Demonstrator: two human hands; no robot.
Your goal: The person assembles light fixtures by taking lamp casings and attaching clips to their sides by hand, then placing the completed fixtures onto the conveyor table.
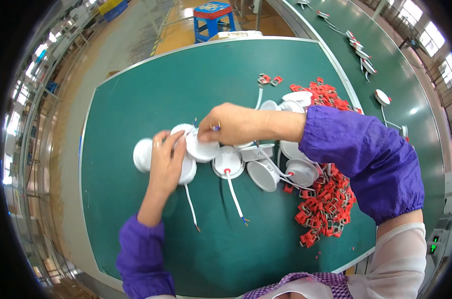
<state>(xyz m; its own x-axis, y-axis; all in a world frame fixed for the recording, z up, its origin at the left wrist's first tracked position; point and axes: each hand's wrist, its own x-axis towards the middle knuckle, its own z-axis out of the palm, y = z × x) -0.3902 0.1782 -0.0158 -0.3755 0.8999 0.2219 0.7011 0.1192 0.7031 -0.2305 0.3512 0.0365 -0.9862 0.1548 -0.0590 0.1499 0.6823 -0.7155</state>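
Note:
My right hand [225, 123] reaches across from the right, its fingers closed on the upper edge of a white round lamp housing [204, 151]. Close beside it, my left hand [167, 160] has its fingers bent and pressed together at a second white housing [187, 170], partly hidden under the hand. From this one a white cable [190, 204] with bare wire ends runs toward me. Another housing [143, 155] lies left of my left hand. Right of the hands, one more housing [228, 162] lies with a red clip and a cable on it.
Several more white housings [263, 175] with cables cluster at the right, beside a big heap of red clips with metal parts [328, 204]. Loose clips [270, 79] lie farther back. Beyond the green table [186, 79], wired housings [360, 52] rest on a green belt. A blue-red stool [213, 20] stands behind.

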